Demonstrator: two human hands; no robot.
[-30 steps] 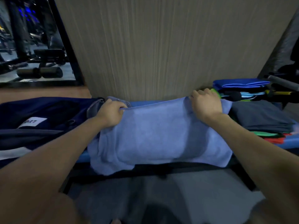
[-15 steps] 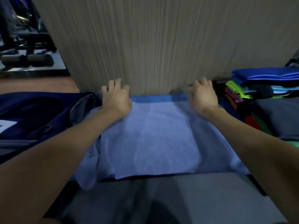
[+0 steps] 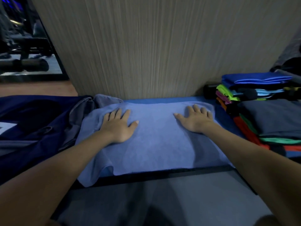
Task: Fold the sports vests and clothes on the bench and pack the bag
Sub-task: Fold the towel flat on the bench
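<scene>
A grey floor (image 3: 162, 201) fills the near ground below the worktop's dark front edge. On the blue padded worktop (image 3: 162, 100) lies a light blue folded cloth garment (image 3: 156, 144), spread flat across the middle, its near left corner drooping over the front edge. The left hand (image 3: 118, 126) lies palm down on the garment's left part, fingers straight and spread, holding nothing; the right hand (image 3: 196, 120) lies flat in the same way on its right part, fingers reaching close to the garment's far right corner, thumb pointing inward. Both forearms stretch forward from the near corners of the view. At the worktop's left end sits a dark navy fabric bag (image 3: 35, 128) with a white label; its contents cannot be made out, and a grey crumpled cloth (image 3: 104, 100) lies between it and the garment's far left corner. At the right end stands a stack of folded clothes (image 3: 267, 121), dark grey on top over green and red layers, with a second stack of bright blue, lime and pink pieces (image 3: 250, 85) behind it. A beige vertically grained wall panel (image 3: 154, 46) rises along the far edge, and gym equipment (image 3: 24, 62) shows dimly far left.
</scene>
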